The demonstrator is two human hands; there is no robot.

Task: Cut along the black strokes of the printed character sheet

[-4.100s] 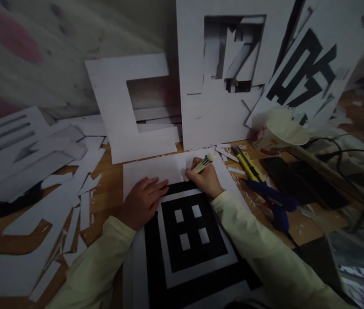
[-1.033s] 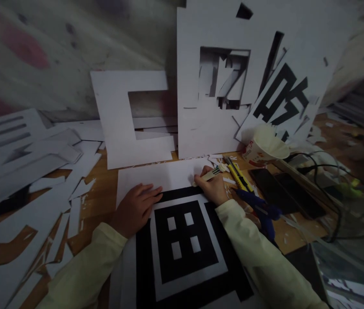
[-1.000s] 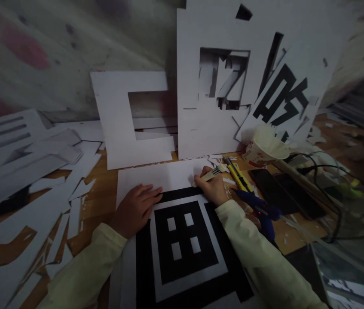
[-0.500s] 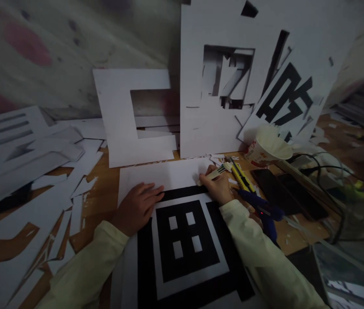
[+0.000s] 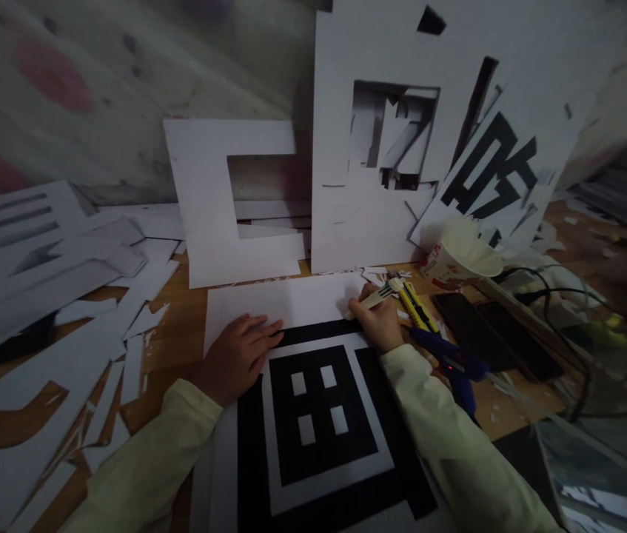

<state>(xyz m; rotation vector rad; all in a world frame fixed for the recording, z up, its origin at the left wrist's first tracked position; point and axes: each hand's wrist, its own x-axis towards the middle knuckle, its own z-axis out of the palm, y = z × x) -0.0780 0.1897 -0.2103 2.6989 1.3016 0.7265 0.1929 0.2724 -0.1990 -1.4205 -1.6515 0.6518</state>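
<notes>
A white sheet (image 5: 313, 295) printed with a bold black character (image 5: 285, 457) lies on the wooden table in front of me. My left hand (image 5: 238, 355) rests flat on its upper left part, fingers spread, beside the black top bar. In my right hand (image 5: 378, 320) is a slim cream-coloured utility knife (image 5: 380, 293) with dark slots, gripped like a pen. Its tip, hidden by my fingers, is down near the right part of the top bar's upper edge. Just right of that hand lie a yellow utility knife (image 5: 417, 303) and a blue glue gun (image 5: 449, 354).
Cut white boards (image 5: 199, 215) lean upright at the back. Paper scraps (image 5: 132, 366) cover the table's left side. On the right are a paper cup (image 5: 454, 259), two dark phones (image 5: 518, 337) and loose black cables (image 5: 546, 277).
My right hand has shifted slightly to the right with the cream utility knife, along the top bar. My left hand stays in place.
</notes>
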